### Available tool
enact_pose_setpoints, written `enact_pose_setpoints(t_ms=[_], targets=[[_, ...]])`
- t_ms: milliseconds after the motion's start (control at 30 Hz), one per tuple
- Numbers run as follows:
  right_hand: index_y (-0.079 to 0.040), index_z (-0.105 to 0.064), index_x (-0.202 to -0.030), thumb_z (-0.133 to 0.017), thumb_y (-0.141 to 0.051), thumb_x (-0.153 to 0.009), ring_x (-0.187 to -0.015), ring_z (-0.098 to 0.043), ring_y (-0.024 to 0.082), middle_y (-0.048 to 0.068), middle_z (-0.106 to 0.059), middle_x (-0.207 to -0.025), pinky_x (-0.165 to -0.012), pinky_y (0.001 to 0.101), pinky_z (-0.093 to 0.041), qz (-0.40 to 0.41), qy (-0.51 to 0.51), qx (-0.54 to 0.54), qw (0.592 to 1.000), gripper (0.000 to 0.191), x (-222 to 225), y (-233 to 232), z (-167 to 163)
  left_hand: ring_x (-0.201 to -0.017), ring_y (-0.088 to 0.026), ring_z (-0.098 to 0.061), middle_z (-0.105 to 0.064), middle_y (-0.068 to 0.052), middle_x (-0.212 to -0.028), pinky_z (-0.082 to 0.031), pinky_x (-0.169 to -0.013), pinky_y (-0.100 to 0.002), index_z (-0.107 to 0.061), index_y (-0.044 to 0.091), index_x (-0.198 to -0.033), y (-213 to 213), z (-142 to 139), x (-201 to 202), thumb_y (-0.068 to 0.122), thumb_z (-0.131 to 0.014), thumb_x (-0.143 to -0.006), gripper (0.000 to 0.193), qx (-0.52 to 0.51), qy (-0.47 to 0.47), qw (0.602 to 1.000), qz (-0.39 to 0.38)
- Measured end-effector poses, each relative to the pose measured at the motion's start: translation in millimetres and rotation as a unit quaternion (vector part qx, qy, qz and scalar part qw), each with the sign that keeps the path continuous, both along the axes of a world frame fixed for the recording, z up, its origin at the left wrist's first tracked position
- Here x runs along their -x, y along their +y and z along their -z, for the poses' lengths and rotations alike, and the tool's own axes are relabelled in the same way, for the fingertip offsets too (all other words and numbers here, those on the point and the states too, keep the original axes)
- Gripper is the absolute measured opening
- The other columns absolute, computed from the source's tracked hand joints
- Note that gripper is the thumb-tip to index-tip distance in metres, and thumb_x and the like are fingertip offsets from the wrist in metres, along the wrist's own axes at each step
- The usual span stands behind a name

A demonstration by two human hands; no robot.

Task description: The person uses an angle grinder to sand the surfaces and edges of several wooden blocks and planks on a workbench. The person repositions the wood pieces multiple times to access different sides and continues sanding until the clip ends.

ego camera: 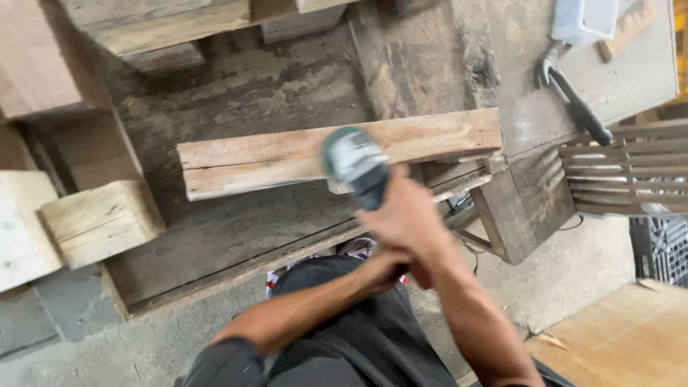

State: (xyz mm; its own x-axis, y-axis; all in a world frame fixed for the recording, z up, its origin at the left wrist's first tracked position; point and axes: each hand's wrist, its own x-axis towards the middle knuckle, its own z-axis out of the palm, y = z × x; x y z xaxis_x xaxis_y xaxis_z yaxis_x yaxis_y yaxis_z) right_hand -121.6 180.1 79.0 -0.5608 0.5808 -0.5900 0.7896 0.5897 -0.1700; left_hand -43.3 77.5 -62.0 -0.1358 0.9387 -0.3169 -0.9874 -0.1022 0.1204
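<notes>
A green-topped power tool (356, 163) with a dark body is raised over a wooden plank (287, 158) that lies across the worn workbench (236, 93). My right hand (408, 218) is wrapped around the tool's handle. My left hand (390, 266) comes in from below and closes on the lower part of the same handle, mostly hidden behind the right one. The tool's working end is blurred and covers part of the plank's near edge.
A claw hammer (573, 100) with a black handle lies at the bench's right end beside a pale plastic container (584, 18). Wood blocks (100, 218) sit at the left. A slatted wooden piece (631, 172) and a dark crate (663, 247) stand at the right.
</notes>
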Motion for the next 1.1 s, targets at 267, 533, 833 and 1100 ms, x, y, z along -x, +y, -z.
enact_pose_setpoints(t_ms=[267,533,833,1100], targets=[[0.004,-0.047,-0.110,-0.076,-0.039,-0.073,-0.082,-0.075,0.039,0.023,-0.071,-0.092,-0.073,0.0442,-0.062,-0.065,0.065,0.101,0.991,0.065,3,-18,-1,-0.110,-0.032,-0.069,-0.069,-0.016,-0.119,-0.060,-0.092,-0.042,-0.056,-0.004,-0.132,-40,17,-8,0.002,-0.076,-0.077,0.059,0.037,-0.012,0.999,-0.017],[0.004,-0.049,-0.117,-0.085,-0.049,-0.065,-0.092,-0.075,0.040,0.025,-0.074,-0.098,-0.083,0.0463,-0.060,0.139,-0.003,-0.057,0.989,0.083,-120,133,-4,-0.118,-0.026,-0.065,-0.067,-0.010,-0.125,-0.053,-0.107,-0.043,-0.057,0.005,-0.133,137,-3,-86,0.000,-0.072,-0.080,0.055,-0.099,-0.045,0.983,0.147],[0.008,-0.047,-0.120,-0.086,-0.047,-0.070,-0.095,-0.073,0.044,0.030,-0.070,-0.103,-0.084,0.0472,-0.059,0.187,0.029,-0.106,0.976,0.083,-183,195,-24,-0.110,-0.031,-0.070,-0.068,-0.019,-0.118,-0.059,-0.102,-0.042,-0.061,-0.007,-0.126,197,-23,-132,-0.009,-0.072,-0.087,0.040,-0.129,-0.006,0.980,0.153],[0.004,-0.047,-0.114,-0.081,-0.045,-0.070,-0.091,-0.073,0.043,0.028,-0.072,-0.098,-0.083,0.0474,-0.058,0.010,0.032,0.063,0.997,0.074,-100,138,-8,-0.110,-0.029,-0.069,-0.069,-0.015,-0.117,-0.059,-0.096,-0.044,-0.059,-0.005,-0.128,116,-22,-84,-0.002,-0.076,-0.079,0.052,-0.003,0.003,1.000,-0.003]])
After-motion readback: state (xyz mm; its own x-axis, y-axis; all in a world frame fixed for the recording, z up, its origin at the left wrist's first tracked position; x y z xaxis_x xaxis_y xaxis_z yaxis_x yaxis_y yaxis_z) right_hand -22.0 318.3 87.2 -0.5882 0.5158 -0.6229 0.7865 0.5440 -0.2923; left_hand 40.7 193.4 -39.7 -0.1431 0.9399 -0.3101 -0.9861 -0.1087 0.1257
